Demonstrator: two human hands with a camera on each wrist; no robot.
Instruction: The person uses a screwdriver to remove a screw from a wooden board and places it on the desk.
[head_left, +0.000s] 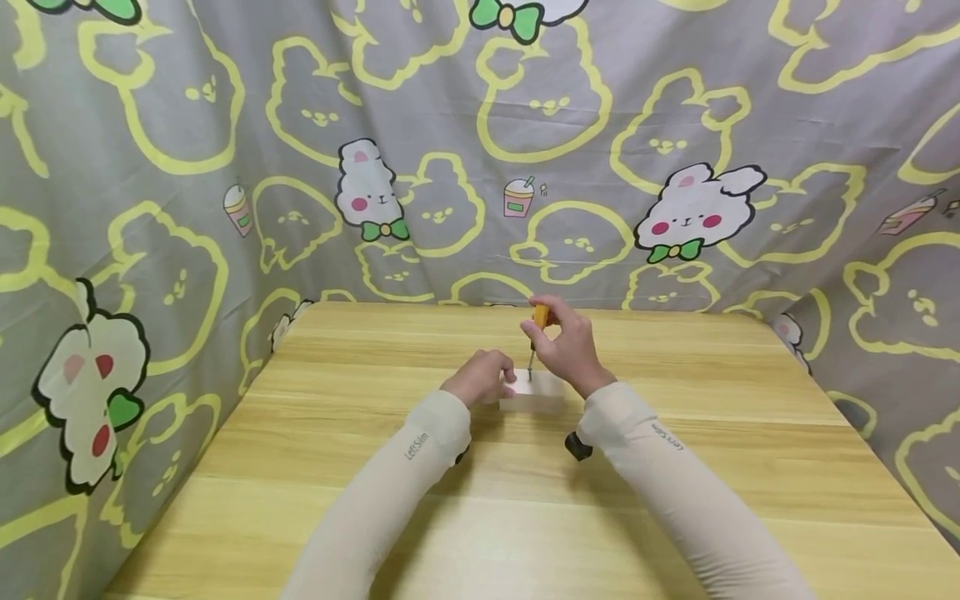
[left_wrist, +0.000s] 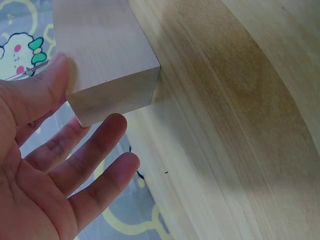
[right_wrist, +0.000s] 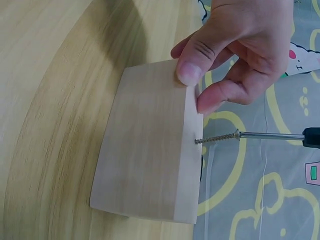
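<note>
On the table stands a pale wooden block [right_wrist: 140, 145], its left end pinched between the thumb and fingers of my left hand [head_left: 482, 377]. In the left wrist view, two or more fingers of that hand [left_wrist: 45, 155] spread away from the block's end. Above it, my right hand [head_left: 573, 346] grips the orange handle of a screwdriver [head_left: 540, 316], held nearly upright. The right wrist view shows its metal shaft meeting the head of a screw [right_wrist: 217, 138]. The screw's tip is at the block's top face, with most of its thread visible outside the wood.
A light wood-grain table [head_left: 480, 517] spreads under both arms. Behind it and at the sides hangs a grey patterned curtain [head_left: 442, 108]. A dark wrist-worn piece [head_left: 578, 446] shows beneath the right sleeve.
</note>
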